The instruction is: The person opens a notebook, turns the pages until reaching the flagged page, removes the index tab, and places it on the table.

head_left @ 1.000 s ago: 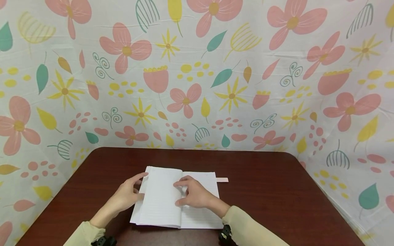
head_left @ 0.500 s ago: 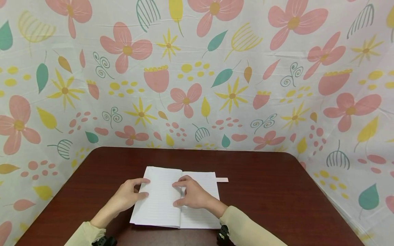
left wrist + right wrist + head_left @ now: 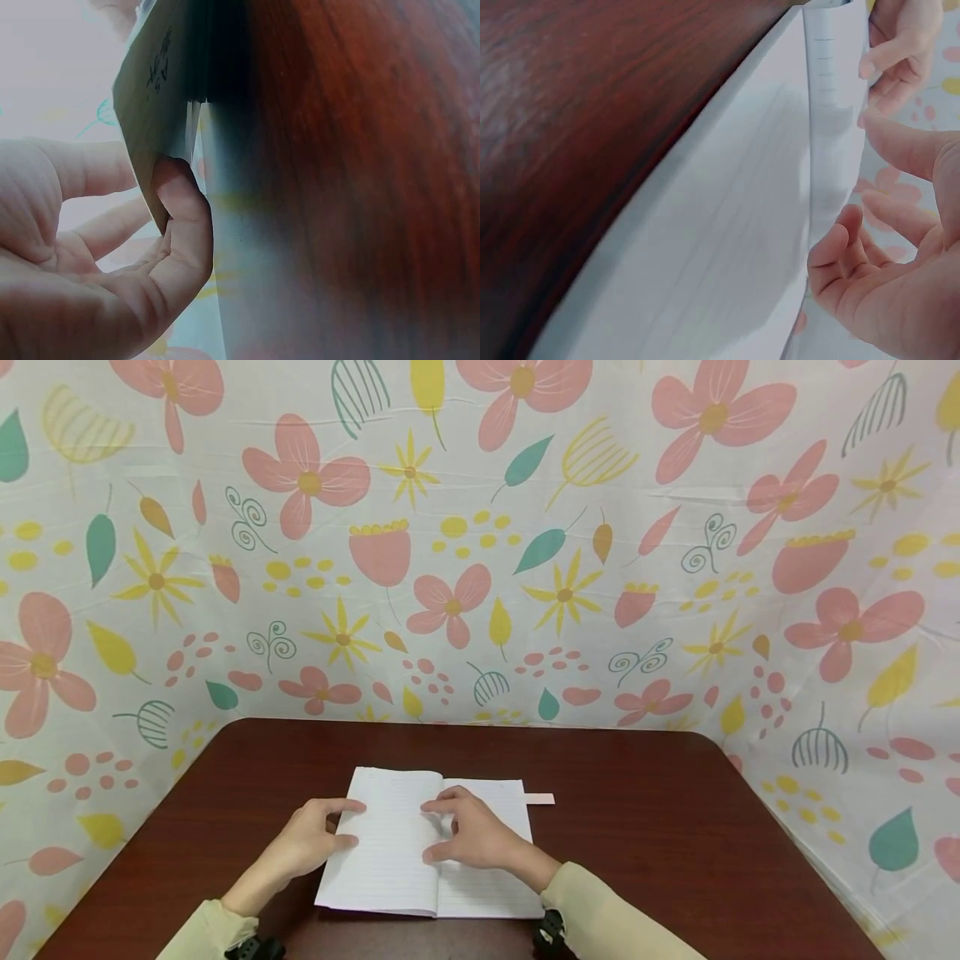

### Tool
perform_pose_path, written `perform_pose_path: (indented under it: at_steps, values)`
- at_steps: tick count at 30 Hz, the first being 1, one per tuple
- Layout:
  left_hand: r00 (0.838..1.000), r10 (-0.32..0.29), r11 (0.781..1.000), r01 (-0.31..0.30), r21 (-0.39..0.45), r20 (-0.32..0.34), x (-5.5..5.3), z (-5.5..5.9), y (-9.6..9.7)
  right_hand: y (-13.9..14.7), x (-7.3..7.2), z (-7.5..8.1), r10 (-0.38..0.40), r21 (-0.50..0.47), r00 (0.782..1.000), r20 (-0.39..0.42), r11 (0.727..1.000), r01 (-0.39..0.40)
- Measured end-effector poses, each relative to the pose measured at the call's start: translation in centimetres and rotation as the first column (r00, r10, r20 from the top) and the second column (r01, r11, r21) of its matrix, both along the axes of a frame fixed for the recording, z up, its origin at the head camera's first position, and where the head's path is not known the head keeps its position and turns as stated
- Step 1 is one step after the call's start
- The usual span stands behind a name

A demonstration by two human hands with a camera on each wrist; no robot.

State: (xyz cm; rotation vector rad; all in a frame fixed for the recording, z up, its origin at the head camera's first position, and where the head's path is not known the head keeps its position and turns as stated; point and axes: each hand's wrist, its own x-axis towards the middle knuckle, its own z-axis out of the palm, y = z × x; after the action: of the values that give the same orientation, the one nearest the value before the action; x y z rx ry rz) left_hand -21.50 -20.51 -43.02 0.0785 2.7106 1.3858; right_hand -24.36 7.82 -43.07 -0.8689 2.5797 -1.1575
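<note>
A lined notebook (image 3: 487,893) lies spread on the table, its pages showing ruled lines and no writing that I can make out. My left hand (image 3: 303,839) grips its left edge; in the left wrist view, a bent finger (image 3: 191,225) curls round the cover (image 3: 154,97), which bears small dark marks. Near the centre fold, the index finger and thumb of my right hand (image 3: 480,831) touch the left page (image 3: 390,860). Its other fingers (image 3: 829,251) are loosely bent and hold nothing in the right wrist view.
From the notebook's upper right edge sticks a pale pink strip (image 3: 540,798). The dark reddish-brown wooden table (image 3: 637,843) stretches around it, with a flower-patterned cloth (image 3: 480,610) hanging behind and at both sides. Each wrist wears a black device (image 3: 551,927).
Between one second and half a second ago, the left fingertips shifted right onto the page; they have since drawn slightly back. A loose leaf edge at the left now lies flush. The right hand barely moved.
</note>
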Motion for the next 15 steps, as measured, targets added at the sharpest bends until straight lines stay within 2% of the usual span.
perform_pose_path:
  at_steps: [6, 11, 15]
  values:
    - [1.0, 0.001, 1.0, -0.001, -0.009, -0.01, 0.0, 0.1, 0.0, 2.0, -0.2, 0.3, -0.009, 0.006, 1.0, -0.023, 1.0, 0.009]
    - [1.0, 0.006, 1.0, -0.006, -0.009, -0.005, 0.1, 0.1, 0.0, 4.7, -0.2, 0.2, -0.037, -0.001, 0.999, -0.038, 0.999, 0.037]
    - [1.0, 0.003, 1.0, -0.003, -0.013, -0.004, 0.2, 0.1, 0.0, 7.2, 0.2, 0.1, -0.059, 0.038, 0.996, -0.068, 0.997, 0.061]
